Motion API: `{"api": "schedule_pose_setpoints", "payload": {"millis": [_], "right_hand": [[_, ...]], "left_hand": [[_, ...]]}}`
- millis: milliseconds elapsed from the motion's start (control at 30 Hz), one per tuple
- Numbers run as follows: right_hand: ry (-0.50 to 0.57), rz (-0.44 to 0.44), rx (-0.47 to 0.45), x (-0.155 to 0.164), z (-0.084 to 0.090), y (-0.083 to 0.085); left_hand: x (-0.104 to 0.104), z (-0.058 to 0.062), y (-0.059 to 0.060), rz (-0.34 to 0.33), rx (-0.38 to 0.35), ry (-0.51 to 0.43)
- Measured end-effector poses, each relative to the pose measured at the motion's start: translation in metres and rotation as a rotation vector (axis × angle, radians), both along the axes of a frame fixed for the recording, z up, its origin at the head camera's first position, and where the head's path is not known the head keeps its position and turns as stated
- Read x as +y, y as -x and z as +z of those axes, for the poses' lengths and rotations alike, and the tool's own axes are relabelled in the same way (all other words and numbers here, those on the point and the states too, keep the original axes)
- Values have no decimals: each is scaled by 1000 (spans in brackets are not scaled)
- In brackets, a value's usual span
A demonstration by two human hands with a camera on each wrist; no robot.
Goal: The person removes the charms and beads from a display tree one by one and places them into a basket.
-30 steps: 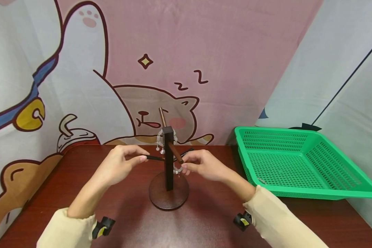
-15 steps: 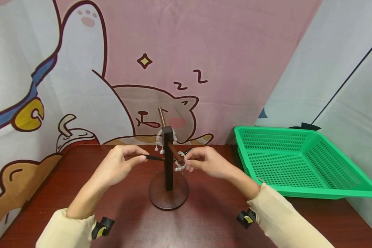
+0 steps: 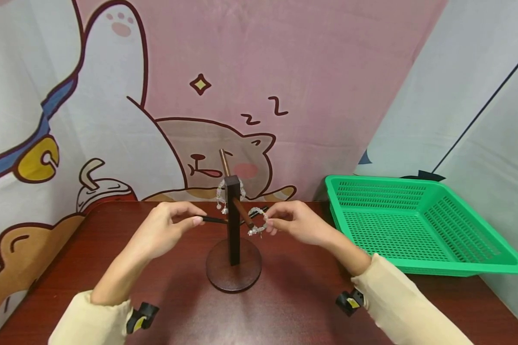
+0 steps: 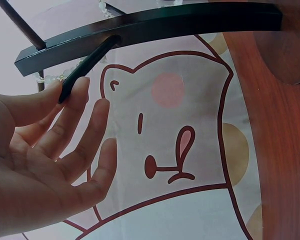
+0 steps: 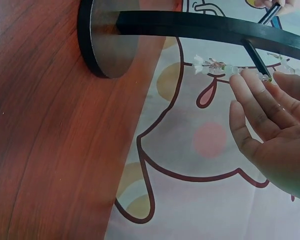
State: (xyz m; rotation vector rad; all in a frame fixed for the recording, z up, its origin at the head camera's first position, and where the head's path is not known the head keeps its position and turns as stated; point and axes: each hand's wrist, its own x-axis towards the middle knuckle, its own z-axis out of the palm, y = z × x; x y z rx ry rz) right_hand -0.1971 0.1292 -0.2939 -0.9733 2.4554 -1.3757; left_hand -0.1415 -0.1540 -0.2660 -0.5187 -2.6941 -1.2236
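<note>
A dark wooden stand (image 3: 233,244) with several pegs rises from a round base. The left hand (image 3: 168,227) pinches the tip of the stand's left peg (image 3: 214,220) between thumb and fingers, as the left wrist view also shows. The right hand (image 3: 298,223) pinches the edge of a clear beaded bracelet (image 5: 231,70) with flower-like charms. That bracelet is at the tip of the right peg (image 5: 255,57); whether it still encircles the peg, I cannot tell. A second beaded bracelet (image 3: 219,194) hangs behind the top of the post.
On the right of the reddish-brown table (image 3: 285,306) stands a green perforated basket (image 3: 414,268). A cartoon-printed cloth (image 3: 328,96) hangs behind the table. The front peg (image 3: 242,213) points towards the camera, close to the bracelet.
The right hand has drawn the bracelet outward to the right, and its ring has come into fuller view beside the front peg. The left hand stays on the left peg.
</note>
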Motion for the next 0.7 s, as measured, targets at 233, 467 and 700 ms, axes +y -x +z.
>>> {"api": "schedule_pose_setpoints", "payload": {"millis": [233,467,700], "right_hand": [[15,-3,8,5,1,2],[15,-13,24,7,4,4],[19,-26,25,9,7,4]], "left_hand": [[0,0,0,7,0,7],[0,1,1,9,0,19],[0,-1,1,16,-13,31]]}}
